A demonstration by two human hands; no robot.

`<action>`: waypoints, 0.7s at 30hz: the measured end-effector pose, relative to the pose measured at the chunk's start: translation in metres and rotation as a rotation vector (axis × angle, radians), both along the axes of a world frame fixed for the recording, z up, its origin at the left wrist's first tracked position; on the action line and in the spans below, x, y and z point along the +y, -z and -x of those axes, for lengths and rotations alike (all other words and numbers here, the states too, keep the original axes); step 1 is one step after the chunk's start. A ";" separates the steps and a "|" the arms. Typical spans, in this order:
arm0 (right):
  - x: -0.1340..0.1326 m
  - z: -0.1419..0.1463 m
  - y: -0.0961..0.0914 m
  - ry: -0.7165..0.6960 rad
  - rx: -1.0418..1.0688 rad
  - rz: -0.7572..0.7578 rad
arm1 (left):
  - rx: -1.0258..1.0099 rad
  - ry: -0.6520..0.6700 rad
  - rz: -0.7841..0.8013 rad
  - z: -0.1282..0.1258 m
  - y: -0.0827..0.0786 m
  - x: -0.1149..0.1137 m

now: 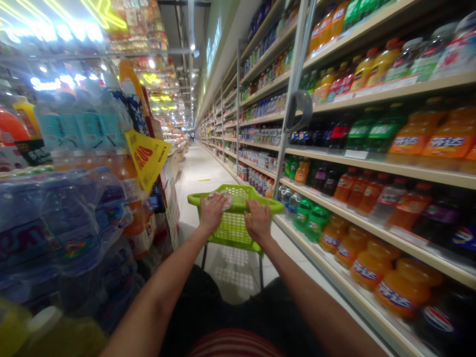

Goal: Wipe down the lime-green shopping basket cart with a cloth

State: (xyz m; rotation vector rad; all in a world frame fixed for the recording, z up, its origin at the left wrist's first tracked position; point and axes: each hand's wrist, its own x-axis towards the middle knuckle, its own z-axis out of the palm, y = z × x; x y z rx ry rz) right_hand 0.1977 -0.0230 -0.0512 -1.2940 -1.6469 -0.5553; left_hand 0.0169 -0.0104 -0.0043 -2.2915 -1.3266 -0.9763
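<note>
A bright green plastic shopping cart (232, 232) with a latticed basket stands right in front of me on thin dark legs. My left hand (212, 210) lies over the left part of its near rim, fingers pressed on a crumpled pale pinkish cloth (226, 199). Whether the cloth is fabric or paper, I cannot tell. On the right part of the same rim my right hand (259, 220) rests with bent fingers closed on the green plastic. The basket's inside is mostly hidden behind its near wall and my hands.
On the right runs a long shelf (357, 158) of bottled drinks. Shrink-wrapped water bottles (67, 223) are stacked close on the left, with a yellow price sign (147, 157) sticking out above them. Between them a pale tiled aisle (199, 166) stretches ahead.
</note>
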 end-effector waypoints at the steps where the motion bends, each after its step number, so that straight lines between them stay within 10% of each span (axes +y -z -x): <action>1: -0.001 -0.002 0.000 -0.002 -0.003 -0.006 | 0.019 0.036 -0.005 -0.006 0.000 -0.003; 13: -0.009 -0.025 0.001 -0.072 0.026 0.015 | 0.093 -0.009 0.093 0.056 -0.011 0.025; 21: -0.007 -0.027 0.002 -0.068 0.022 0.002 | 0.002 -0.093 0.165 0.044 -0.018 0.020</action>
